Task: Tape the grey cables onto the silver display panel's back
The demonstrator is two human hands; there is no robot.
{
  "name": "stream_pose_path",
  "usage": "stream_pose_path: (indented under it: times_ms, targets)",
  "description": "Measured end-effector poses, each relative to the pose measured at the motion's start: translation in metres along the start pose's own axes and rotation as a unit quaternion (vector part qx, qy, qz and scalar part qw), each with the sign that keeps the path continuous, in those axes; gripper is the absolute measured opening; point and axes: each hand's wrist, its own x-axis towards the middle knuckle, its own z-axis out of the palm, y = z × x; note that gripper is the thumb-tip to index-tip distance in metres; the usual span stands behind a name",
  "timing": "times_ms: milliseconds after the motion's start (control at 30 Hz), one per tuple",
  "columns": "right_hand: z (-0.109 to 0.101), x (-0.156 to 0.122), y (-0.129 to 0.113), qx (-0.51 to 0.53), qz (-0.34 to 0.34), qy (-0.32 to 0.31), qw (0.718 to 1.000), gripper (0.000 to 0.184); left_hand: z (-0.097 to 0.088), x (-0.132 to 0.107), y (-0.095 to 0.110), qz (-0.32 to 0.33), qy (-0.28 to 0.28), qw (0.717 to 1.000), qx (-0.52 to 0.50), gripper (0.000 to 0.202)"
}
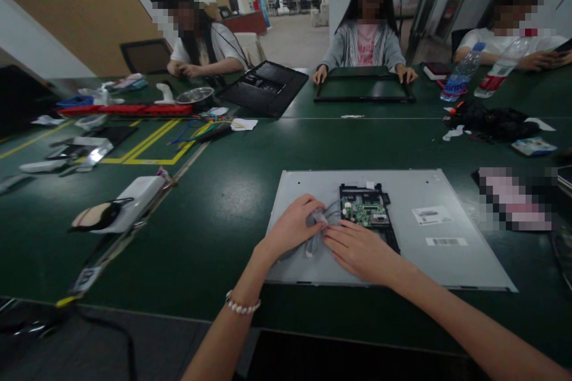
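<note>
A grey metal display panel (424,190) lies flat on the table before me. On its middle sits a black bracket (393,235) with a green circuit board (364,214). Grey cables (333,209) run left from the board to my left hand (292,223). That hand is closed in a pinch on the cables, where they are wrapped in clear plastic (319,217). My right hand (357,250) rests low over the panel, fingers stretched out, their tips touching the same wrapped spot. A loose end of the clear-wrapped cable (309,248) hangs below my left fingers.
Across the table, a person's hands (406,74) hold a black frame (364,98). A black cover (266,86) lies left of it. A white power strip (138,199) is at left; bottles (462,74) and a dark cable bundle (491,122) are at right.
</note>
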Motion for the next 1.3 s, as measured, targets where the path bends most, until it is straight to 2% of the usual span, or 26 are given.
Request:
stream_pose_path:
  times_ms: [200,300,500,600,700,833,933,1000,1067,1133,1200,1300]
  targets:
    - [0.0,-0.004,-0.003,-0.025,-0.014,0.002,1.0,0.032,-0.005,-0.001,-0.003,-0.009,-0.033,0.998,-0.051,0.037]
    - [-0.002,-0.005,-0.005,-0.026,-0.019,-0.002,0.999,0.03,-0.005,-0.002,-0.004,-0.018,-0.032,0.997,-0.064,0.038]
    - [-0.023,-0.005,-0.006,0.031,-0.009,-0.02,0.999,0.026,-0.004,-0.001,0.002,-0.022,-0.019,0.999,-0.029,0.037]
    - [-0.041,-0.022,0.003,0.058,0.074,0.017,0.995,0.031,-0.003,-0.001,0.012,-0.027,-0.015,0.999,0.023,0.042]
    - [-0.056,-0.061,0.024,0.064,0.218,0.072,0.971,0.034,-0.001,-0.003,0.026,-0.04,-0.001,0.995,0.096,0.05]
    - [-0.064,-0.137,0.061,0.016,0.41,0.139,0.901,0.042,0.007,-0.01,0.052,-0.072,0.063,0.983,0.157,0.049]
    - [-0.059,-0.192,0.08,0.009,0.5,0.124,0.857,0.055,0.022,-0.018,0.076,-0.084,0.115,0.977,0.157,0.04]
    - [-0.053,-0.217,0.083,0.047,0.557,0.097,0.823,0.061,0.037,-0.022,0.095,-0.075,0.127,0.98,0.135,0.036]
    - [-0.048,-0.231,0.079,0.108,0.586,0.108,0.796,0.066,0.055,-0.023,0.115,-0.059,0.119,0.985,0.11,0.035]
    - [-0.044,-0.233,0.073,0.154,0.59,0.13,0.781,0.068,0.072,-0.021,0.133,-0.04,0.1,0.991,0.085,0.035]
    - [-0.042,-0.229,0.067,0.156,0.588,0.142,0.781,0.066,0.086,-0.017,0.148,-0.025,0.088,0.993,0.074,0.037]
    - [-0.043,-0.218,0.061,0.102,0.576,0.137,0.799,0.061,0.101,-0.011,0.162,-0.006,0.083,0.993,0.081,0.04]
